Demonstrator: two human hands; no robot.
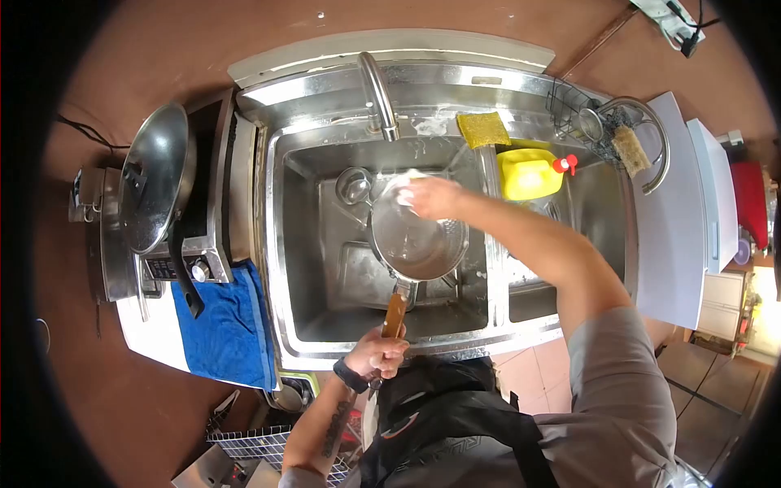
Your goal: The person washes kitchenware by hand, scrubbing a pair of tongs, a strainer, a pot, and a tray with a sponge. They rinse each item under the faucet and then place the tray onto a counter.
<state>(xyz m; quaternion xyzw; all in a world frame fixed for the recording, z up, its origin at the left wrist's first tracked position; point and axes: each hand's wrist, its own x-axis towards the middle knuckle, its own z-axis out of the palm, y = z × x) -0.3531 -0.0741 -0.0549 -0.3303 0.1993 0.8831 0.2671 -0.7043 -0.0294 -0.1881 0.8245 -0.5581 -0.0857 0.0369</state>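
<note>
My left hand (377, 358) is closed around the wooden handle (394, 315) of a metal pan (423, 254). The pan is held over the left sink basin, its inside facing up with some suds in it. Inside its upper rim is my right hand (433, 198), fingers curled and covered in white foam. Whatever those fingers press on is hidden by the foam. Just left of the pan, a round metal ladle (355, 187) lies in the basin. Below the pan, a rectangular metal piece (358, 272) rests on the basin floor.
A faucet (377, 93) reaches over the left basin. On the divider are a yellow scrub pad (483, 129) and a yellow detergent jug (529, 175). A wire rack (573, 110) and a sponge (631, 151) sit right. Left are a frying pan (154, 179) and blue towel (224, 325).
</note>
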